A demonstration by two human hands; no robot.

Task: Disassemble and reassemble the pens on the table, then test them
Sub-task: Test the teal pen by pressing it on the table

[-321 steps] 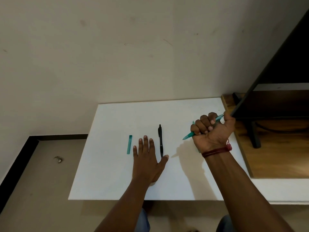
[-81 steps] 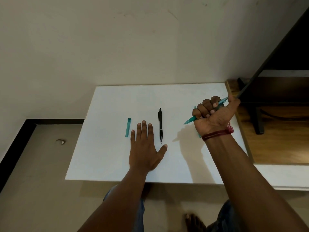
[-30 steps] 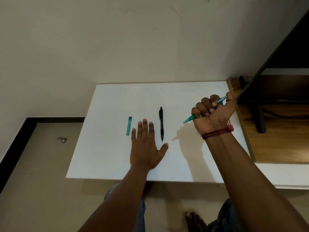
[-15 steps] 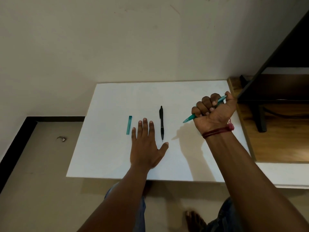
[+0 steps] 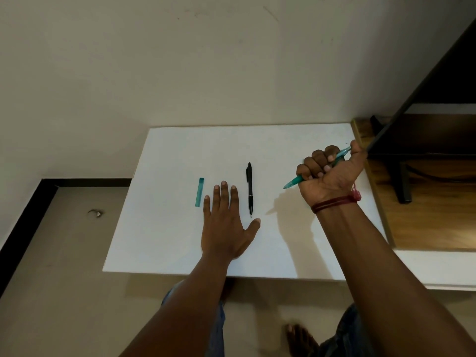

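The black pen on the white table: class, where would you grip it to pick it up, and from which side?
Grip the black pen around mid-barrel, pinching across its width from above. It lies flat on the table with its tip toward the person, and its right side is clear. The left hand rests flat just beside it, so that hand is probably best placed.

home room | white table (image 5: 180, 155) by plain wall (image 5: 180, 60) | wooden TV stand (image 5: 438, 215) (bare foot (image 5: 300, 338))
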